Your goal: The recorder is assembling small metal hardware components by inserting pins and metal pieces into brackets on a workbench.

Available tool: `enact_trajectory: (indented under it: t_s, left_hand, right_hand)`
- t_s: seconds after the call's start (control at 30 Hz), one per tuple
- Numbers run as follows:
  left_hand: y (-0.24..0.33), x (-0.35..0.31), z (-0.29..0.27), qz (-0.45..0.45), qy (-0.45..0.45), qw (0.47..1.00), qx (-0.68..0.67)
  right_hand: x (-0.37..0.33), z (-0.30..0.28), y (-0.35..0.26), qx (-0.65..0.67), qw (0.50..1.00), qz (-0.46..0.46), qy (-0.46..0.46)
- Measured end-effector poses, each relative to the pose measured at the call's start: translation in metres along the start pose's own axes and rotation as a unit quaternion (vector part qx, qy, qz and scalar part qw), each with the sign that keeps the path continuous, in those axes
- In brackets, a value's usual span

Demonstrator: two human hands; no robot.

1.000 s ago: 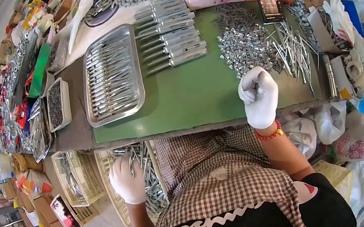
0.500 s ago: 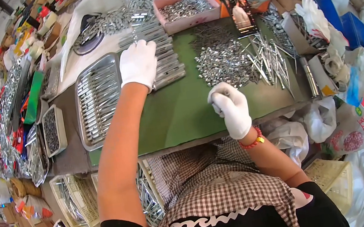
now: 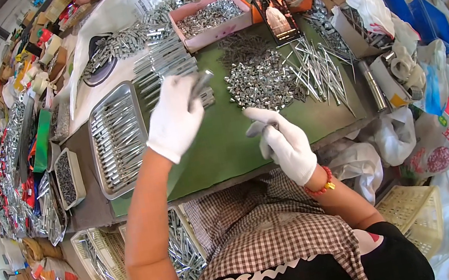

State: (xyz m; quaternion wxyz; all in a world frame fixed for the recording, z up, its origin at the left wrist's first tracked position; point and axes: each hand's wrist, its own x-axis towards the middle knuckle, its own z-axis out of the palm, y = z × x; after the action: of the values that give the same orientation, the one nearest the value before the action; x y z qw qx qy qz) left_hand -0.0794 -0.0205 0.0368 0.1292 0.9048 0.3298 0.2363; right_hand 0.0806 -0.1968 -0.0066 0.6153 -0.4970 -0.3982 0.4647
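My left hand, in a white glove, is raised over the table and closed on a metal tube. The tube's end sticks out past the fingers toward the right. Beyond that hand lie several more silver metal tubes in a stack. A metal tray of slim metal rods stands left of it. My right hand, also gloved, hovers near the table's front edge with the index finger stretched out and the others partly curled; I see nothing held in it. Just beyond it is a heap of small shiny metal pieces.
Thin metal rods lie on the right of the green tabletop. A phone leans before a pink box of small metal parts. A narrow tub of dark pieces stands at the left. Plastic baskets sit below.
My left hand has lifted off the tube stack, taking a metal tube and moving nearer me. My right hand's fingers have uncurled from a fist. The view has shifted slightly.
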Motion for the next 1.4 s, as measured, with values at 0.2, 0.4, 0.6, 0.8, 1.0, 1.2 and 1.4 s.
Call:
enact_trajectory:
  t_s: [0.2,0.4,0.6,0.8,1.0,1.2,1.4]
  left_hand:
    - [0.05,-0.025,0.014,0.082,-0.164,0.982,0.031]
    - [0.064,-0.04,0.016,0.134,-0.15,0.979,0.02]
    - [0.058,-0.05,0.022,0.117,-0.126,0.985,-0.006]
    - [0.056,-0.058,0.026,0.077,-0.148,0.985,-0.036]
    - [0.059,-0.058,0.029,0.046,-0.132,0.988,-0.068]
    - [0.059,-0.061,0.034,0.055,-0.085,0.993,-0.059]
    - [0.062,-0.062,0.035,0.066,-0.058,0.995,-0.036]
  right_hand:
    - [-0.011,-0.014,-0.009,-0.041,0.993,0.088,0.068]
    - [-0.008,-0.018,-0.019,-0.062,0.987,0.129,0.075]
    - [-0.009,-0.027,-0.016,-0.16,0.973,0.153,0.059]
    - [-0.008,-0.031,-0.012,-0.274,0.957,0.067,0.063]
    - [-0.009,-0.03,-0.012,-0.275,0.96,0.009,0.06]
    - [-0.008,-0.032,-0.005,-0.252,0.966,-0.04,0.041]
    - [-0.009,-0.034,-0.008,-0.276,0.958,-0.034,0.063]
